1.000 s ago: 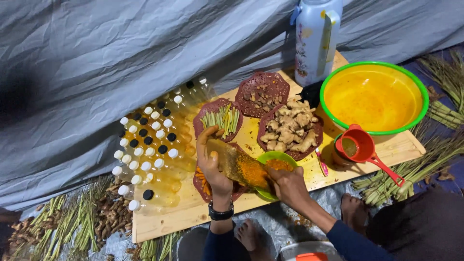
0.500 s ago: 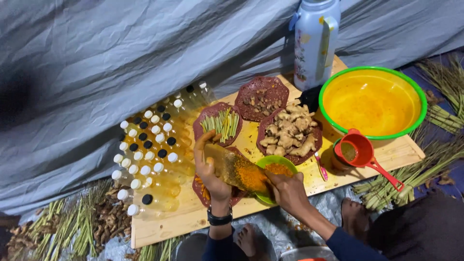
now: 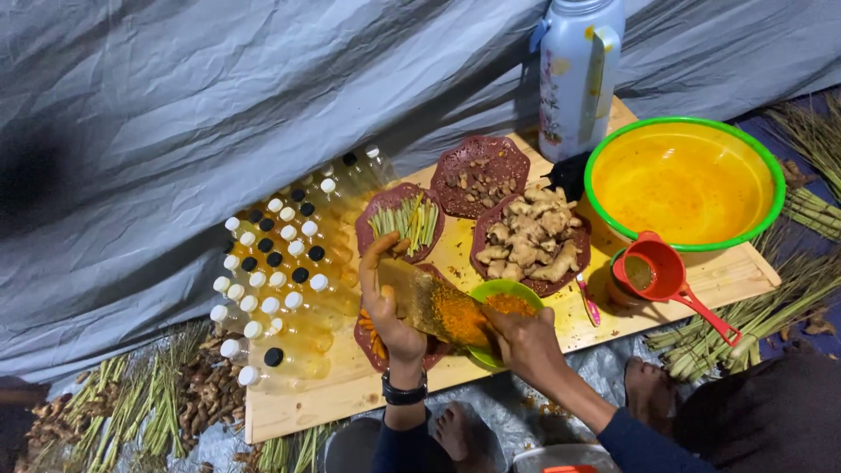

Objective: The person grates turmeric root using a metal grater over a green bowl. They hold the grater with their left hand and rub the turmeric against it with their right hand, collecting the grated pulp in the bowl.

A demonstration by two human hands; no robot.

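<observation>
Both hands are busy: left hand [image 3: 390,307] grips the grater [image 3: 434,305], right hand [image 3: 524,337] rubs turmeric (hidden in fist) lower now, beside the green bowl [image 3: 504,302].

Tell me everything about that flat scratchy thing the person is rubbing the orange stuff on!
It is a grater, a flat, rectangular sheet that looks like dull metal, smeared with orange-yellow pulp, thickest at its lower end. It is tilted, slanting down to the right over the small green bowl of orange mash. The left hand grips its upper end, while the right hand presses at its lower end. Whether it rests on the bowl's rim is unclear.
</observation>
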